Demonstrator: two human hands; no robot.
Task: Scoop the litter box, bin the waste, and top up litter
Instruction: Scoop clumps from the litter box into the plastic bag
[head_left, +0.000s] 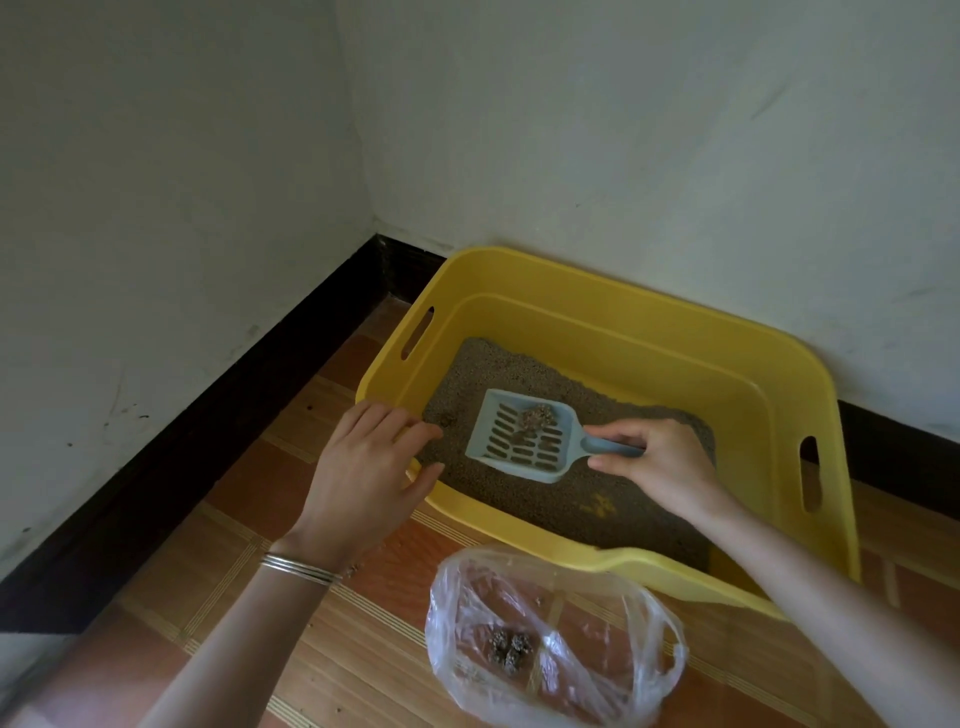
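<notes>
A yellow litter box (769, 395) stands in the corner of the room, its floor covered with grey-brown litter (524, 514). My right hand (660, 462) grips the handle of a pale blue slotted scoop (519, 441) held just over the litter. A clump of waste (535, 418) lies in the scoop's pan. My left hand (363, 467) rests on the box's near-left rim with its fingers relaxed. A clear plastic bag (550, 639) lies open on the floor in front of the box, with a few clumps (511, 648) inside it.
White walls with a dark skirting board (218, 436) close in the left and back sides. The floor (249, 582) is orange-brown patterned tile. The box has slot handles (417, 332) in its left and right walls.
</notes>
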